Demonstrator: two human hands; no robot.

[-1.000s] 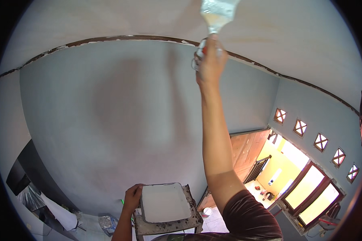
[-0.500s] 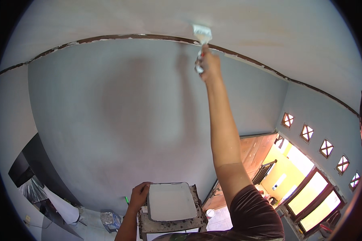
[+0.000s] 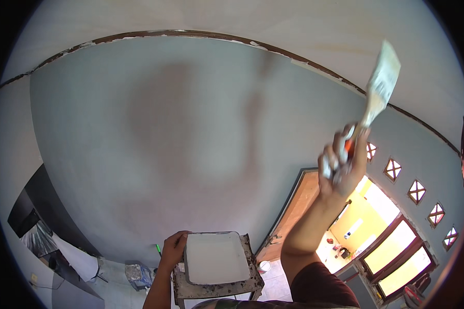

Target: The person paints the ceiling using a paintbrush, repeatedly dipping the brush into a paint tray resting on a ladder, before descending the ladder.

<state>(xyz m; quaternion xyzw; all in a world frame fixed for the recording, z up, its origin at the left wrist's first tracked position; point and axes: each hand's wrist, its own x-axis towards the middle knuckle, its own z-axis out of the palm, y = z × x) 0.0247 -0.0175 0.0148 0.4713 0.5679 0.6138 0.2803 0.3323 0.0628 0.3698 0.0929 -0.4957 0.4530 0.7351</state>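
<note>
Right hand (image 3: 341,164) raised at the right, closed around the handle of a paintbrush (image 3: 380,87), bristles up, near the trim strip (image 3: 191,35) between wall (image 3: 165,129) and ceiling (image 3: 242,18). Lower centre: paint tray (image 3: 215,257) lying on a stand top (image 3: 216,288), left hand (image 3: 174,249) gripping its left edge. Doorway (image 3: 299,206) lower right, windows (image 3: 397,247) further right, vent openings (image 3: 416,190) above them.

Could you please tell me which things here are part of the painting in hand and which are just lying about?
In use: paintbrush in right hand; paint tray steadied by left hand; grey wall.

Lying about: covered furniture, small white pot, items on the yellow surface.
</note>
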